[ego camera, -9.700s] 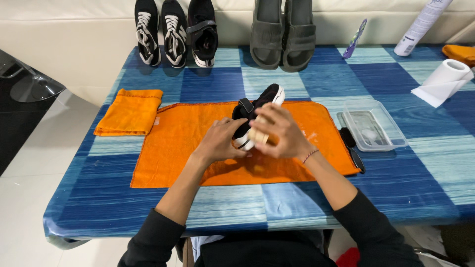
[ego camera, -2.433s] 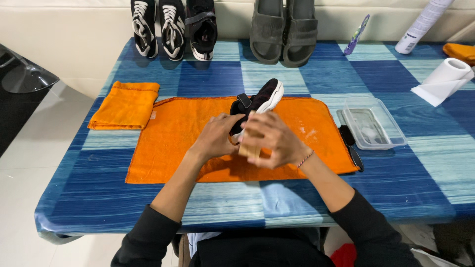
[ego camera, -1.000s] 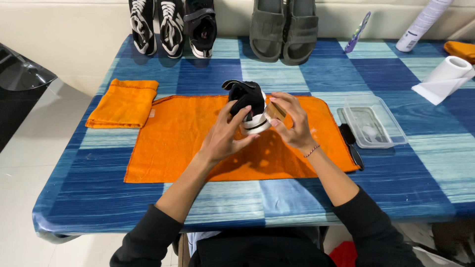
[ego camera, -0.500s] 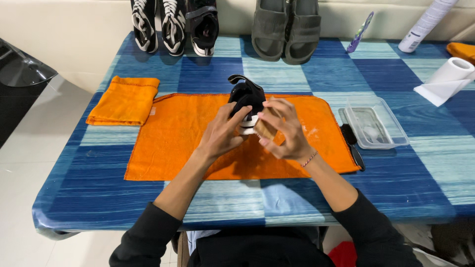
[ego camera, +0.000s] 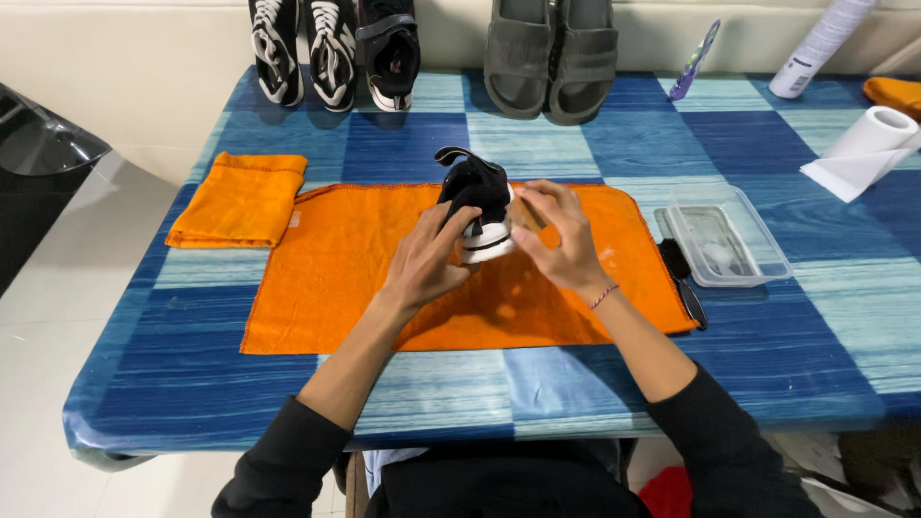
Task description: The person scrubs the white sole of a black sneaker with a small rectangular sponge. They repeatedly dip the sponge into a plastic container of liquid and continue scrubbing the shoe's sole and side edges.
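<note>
One black-and-white shoe (ego camera: 477, 206) stands over the middle of the spread orange towel (ego camera: 336, 269), long axis pointing away from the person. Left hand (ego camera: 427, 259) clasps its near side; right hand (ego camera: 561, 235) presses a small tan object, barely visible, against its right flank. Both hands equally near. Behind: three sneakers (ego camera: 331, 48), two grey slides (ego camera: 549, 53).

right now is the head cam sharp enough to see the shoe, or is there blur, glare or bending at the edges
Head view: the black and white shoe is fairly sharp between the left hand and right hand; even, soft light with faint shadows on the orange towel; mild sheen on the clear plastic tray; the blue checked tablecloth bows outward toward the frame edges, a wide-lens distortion.
</note>
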